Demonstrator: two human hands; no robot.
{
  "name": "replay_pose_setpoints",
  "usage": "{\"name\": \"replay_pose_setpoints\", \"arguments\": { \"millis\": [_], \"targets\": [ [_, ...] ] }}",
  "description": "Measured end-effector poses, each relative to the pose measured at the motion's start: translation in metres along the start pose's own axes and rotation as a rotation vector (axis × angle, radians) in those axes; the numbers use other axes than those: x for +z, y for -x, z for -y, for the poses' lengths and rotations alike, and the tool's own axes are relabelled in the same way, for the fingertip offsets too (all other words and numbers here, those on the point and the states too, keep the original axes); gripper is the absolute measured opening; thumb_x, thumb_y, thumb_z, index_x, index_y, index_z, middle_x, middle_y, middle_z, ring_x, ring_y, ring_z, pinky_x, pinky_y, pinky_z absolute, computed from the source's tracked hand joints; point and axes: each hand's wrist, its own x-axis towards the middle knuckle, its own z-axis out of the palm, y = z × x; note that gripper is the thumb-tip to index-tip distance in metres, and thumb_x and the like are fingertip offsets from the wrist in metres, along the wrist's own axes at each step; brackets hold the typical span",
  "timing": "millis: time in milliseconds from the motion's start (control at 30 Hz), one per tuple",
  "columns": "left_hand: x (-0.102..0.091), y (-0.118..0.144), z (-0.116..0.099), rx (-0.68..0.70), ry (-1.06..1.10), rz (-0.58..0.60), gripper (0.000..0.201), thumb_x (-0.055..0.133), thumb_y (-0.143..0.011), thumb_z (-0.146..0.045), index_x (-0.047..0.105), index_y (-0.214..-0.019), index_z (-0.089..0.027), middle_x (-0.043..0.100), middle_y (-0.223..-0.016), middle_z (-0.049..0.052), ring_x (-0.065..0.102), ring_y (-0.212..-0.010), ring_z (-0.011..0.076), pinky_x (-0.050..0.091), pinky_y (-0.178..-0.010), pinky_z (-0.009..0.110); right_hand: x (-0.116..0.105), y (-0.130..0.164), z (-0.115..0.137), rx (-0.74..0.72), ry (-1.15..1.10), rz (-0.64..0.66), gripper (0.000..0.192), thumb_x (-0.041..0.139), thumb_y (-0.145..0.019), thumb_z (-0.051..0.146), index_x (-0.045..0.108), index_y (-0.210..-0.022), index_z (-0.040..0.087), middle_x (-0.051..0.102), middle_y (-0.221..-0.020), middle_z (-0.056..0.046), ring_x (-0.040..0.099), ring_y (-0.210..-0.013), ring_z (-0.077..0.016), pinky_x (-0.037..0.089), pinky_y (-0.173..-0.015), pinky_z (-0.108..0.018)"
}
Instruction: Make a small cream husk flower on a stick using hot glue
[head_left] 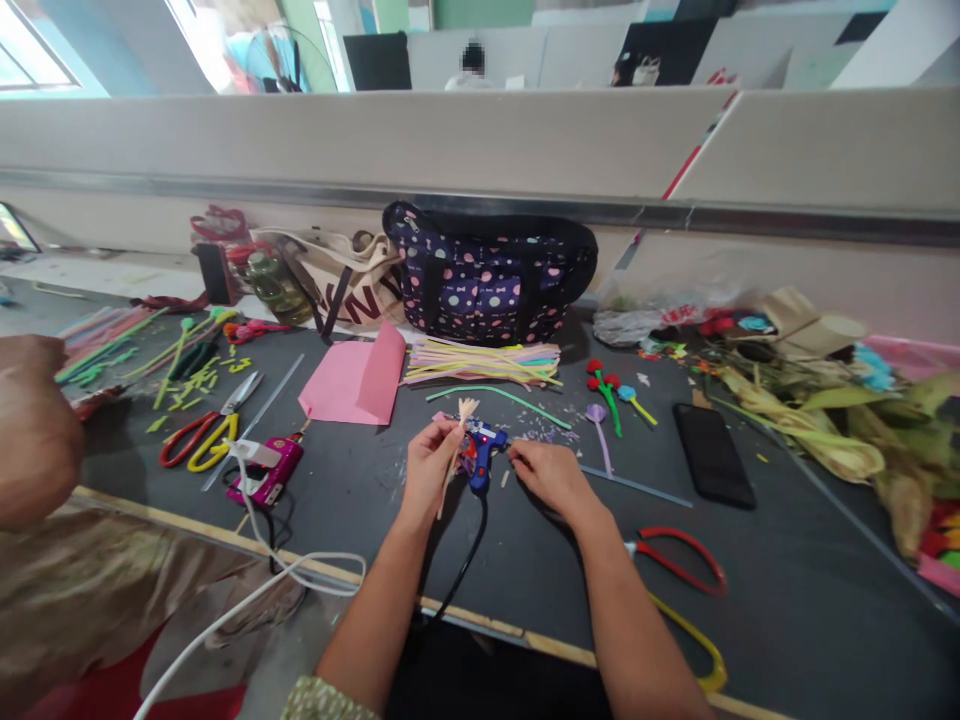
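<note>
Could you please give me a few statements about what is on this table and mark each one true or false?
1. The left hand holds a thin stick. True.
2. The glue gun between the hands is pink. False: it is blue; a pink one lies further left.
3. The phone lies right of the right hand. True.
4. The dotted bag is white. False: it is dark.
5. The pink paper lies beside the phone. False: it lies left of the hands.

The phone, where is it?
In the head view the phone lies flat on the dark table, off to the right of the right hand, between the small paper flowers and the pile of dry husks.
</note>
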Motion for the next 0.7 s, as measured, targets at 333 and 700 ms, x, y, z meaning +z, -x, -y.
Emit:
{"name": "replay_pose_setpoints", "arguments": {
  "millis": [333, 700],
  "targets": [
    [0.0005, -0.0009, -0.0008, -0.001, 0.008, -0.007, 0.031, 0.08, -0.071, -0.041, 0.066, -0.075, -0.014, 0.053, -0.056, -0.005, 0.04, -0.045, 0.0041, 0.032, -0.045, 0.017, -0.0005, -0.0013, 0.001, -0.008, 0.103, 0.02, 0.027, 0.049, -0.093, 0.017, 0.069, -0.109, 0.025, 0.075, -0.103, -0.005, 0.069, -0.093, -0.0188, 0.043, -0.073, -0.026],
    [0.0025, 0.0024, -0.0034, -0.04, 0.042, 0.008, 0.031, 0.082, -0.068, -0.04, 0.067, -0.076, -0.014, 0.062, -0.061, -0.002, 0.05, -0.047, 0.0063, 0.039, -0.047, 0.018, 0.0002, 0.0001, 0.0033, -0.007, 0.21, -0.007, 0.016, 0.05, -0.095, 0.023, 0.066, -0.095, 0.022, 0.069, -0.096, -0.005, 0.064, -0.091, -0.0184, 0.037, -0.068, -0.026]
  ]
}}
